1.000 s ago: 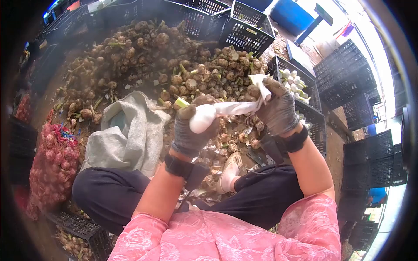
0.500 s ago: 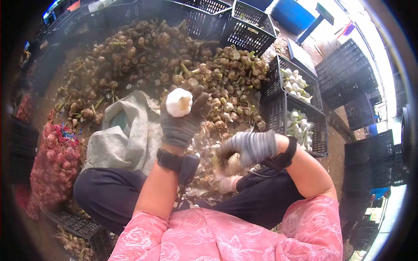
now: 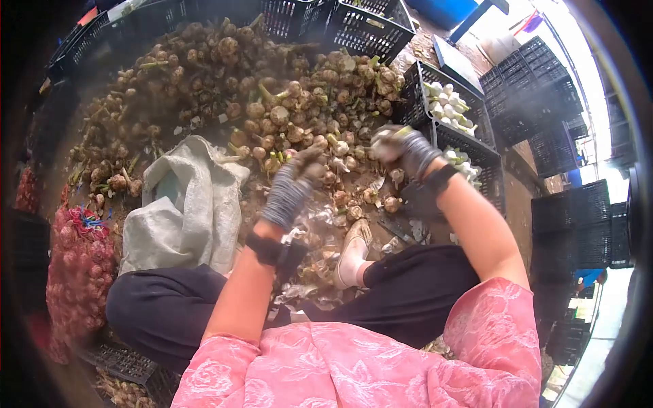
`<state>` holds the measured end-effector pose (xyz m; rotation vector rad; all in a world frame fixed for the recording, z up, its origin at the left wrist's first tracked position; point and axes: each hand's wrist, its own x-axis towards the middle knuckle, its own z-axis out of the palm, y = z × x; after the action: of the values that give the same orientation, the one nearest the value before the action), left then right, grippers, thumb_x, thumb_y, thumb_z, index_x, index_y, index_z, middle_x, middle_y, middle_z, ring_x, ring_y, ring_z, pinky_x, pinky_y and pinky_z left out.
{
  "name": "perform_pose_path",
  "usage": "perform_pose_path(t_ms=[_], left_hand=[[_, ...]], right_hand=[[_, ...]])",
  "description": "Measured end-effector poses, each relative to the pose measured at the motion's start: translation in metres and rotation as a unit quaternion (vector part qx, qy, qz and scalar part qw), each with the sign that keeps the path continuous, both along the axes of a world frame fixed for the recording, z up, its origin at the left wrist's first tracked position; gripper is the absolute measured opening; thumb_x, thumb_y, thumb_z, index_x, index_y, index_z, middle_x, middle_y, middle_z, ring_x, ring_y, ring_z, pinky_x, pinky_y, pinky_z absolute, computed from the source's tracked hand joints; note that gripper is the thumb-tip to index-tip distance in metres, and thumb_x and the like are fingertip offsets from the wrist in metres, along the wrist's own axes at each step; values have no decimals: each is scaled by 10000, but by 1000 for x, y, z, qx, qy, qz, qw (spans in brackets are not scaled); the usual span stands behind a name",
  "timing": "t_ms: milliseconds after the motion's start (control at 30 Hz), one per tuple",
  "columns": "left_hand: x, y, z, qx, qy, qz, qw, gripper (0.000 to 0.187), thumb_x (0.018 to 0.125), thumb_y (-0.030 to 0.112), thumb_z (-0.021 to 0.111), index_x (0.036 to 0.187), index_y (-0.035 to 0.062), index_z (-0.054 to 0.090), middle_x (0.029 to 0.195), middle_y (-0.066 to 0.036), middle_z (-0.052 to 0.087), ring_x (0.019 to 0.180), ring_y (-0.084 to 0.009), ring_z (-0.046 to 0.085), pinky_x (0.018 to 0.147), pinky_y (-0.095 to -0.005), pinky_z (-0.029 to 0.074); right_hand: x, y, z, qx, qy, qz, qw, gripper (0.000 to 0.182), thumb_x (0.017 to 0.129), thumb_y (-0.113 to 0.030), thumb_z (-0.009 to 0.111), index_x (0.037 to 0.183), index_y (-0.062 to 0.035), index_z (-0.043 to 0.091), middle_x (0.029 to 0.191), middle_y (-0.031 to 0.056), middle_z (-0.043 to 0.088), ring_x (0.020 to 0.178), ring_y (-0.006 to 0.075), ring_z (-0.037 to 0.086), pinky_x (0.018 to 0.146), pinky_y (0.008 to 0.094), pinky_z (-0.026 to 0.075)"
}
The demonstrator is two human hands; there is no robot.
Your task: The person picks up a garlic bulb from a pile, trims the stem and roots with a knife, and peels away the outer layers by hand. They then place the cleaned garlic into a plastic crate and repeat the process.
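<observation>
My left hand (image 3: 292, 187), in a grey glove with dirty fingertips, reaches over the near edge of the garlic pile (image 3: 272, 112). Its fingers are slightly apart, and no bulb shows in it. My right hand (image 3: 406, 151), also gloved, is above the right side of the pile, close to a black crate (image 3: 416, 102) of white garlic bulbs (image 3: 445, 102). Its fingers are curled and blurred by motion; what they hold is hidden. A second crate (image 3: 502, 183) with white bulbs (image 3: 462, 165) stands just nearer.
A pale sack (image 3: 173, 228) lies left of my left arm, beside a red net bag (image 3: 80, 265) of bulbs. Peelings and a shoe (image 3: 354, 245) are between my legs. Black crates (image 3: 371, 32) stand behind the pile, and stacked ones (image 3: 571, 221) at the right.
The white bulb no longer shows in my left hand, which has moved slightly forward and lower in view. My right hand has swung forward from near my lap towards the crates. The view has shifted.
</observation>
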<state>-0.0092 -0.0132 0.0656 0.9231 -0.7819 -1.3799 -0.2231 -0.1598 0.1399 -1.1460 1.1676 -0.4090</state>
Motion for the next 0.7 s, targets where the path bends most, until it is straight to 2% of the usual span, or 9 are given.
perform_pose_path(t_ms=[67,133,200,267,333,467,600,667,700], left_hand=[[13,3,8,71,38,82,993,189,869,171,539,1024,69,576,834,-26,627,725,-132,603,601,-246,509],[24,-1,-2,144,66,163,974,172,862,173,548,992,66,581,810,-17,586,672,-87,538,579,-198,471],[37,-7,-37,150,47,184,970,179,863,202,549,970,63,586,807,-19,603,676,-102,567,576,-214,488],[40,-12,-53,156,29,204,966,194,865,231,550,949,60,591,803,-22,619,681,-117,595,573,-230,505],[41,-13,-61,206,58,243,946,211,853,261,567,922,63,591,786,-16,612,652,-112,583,559,-232,501],[54,-14,-109,263,-79,227,934,175,853,166,558,989,55,552,842,-32,593,663,-109,561,552,-226,495],[48,-12,-97,271,-57,222,935,236,844,56,527,1078,44,501,935,-44,565,705,-116,557,561,-216,492],[50,-12,-105,266,-71,213,937,318,824,-20,504,1132,51,470,972,-47,540,720,-114,545,571,-213,491],[49,-10,-102,260,-64,193,944,354,815,-38,505,1150,73,473,957,-44,544,696,-103,535,573,-211,487]], right_hand=[[-90,-94,-38,113,-345,-32,931,214,748,-217,658,908,-110,566,727,8,580,564,139,519,485,241,434],[-101,-107,-7,-160,-206,-307,915,215,803,-235,611,948,-82,567,774,38,606,618,144,558,523,203,434],[-104,-113,-6,-105,-93,-354,925,237,812,-246,603,979,-83,566,827,48,608,664,154,567,572,211,448],[-90,-116,-35,-14,-176,-159,971,227,848,-229,543,1016,-77,559,765,47,596,592,136,562,500,240,451],[-45,-103,-81,-172,132,-22,976,279,786,-197,618,1007,-31,583,741,51,597,585,134,568,493,258,449],[61,-25,-144,-346,364,315,806,416,701,-365,636,952,-33,620,936,176,612,888,314,586,797,361,456],[120,28,-242,-142,537,267,788,306,809,-195,496,1077,-72,575,1076,151,585,1046,322,535,872,437,416],[122,34,-162,-232,509,424,712,293,802,-179,512,1071,-84,579,1000,161,609,985,320,569,818,416,452],[108,23,-189,-229,477,349,773,292,790,-157,535,1071,-92,579,945,165,619,937,317,589,778,387,473]])
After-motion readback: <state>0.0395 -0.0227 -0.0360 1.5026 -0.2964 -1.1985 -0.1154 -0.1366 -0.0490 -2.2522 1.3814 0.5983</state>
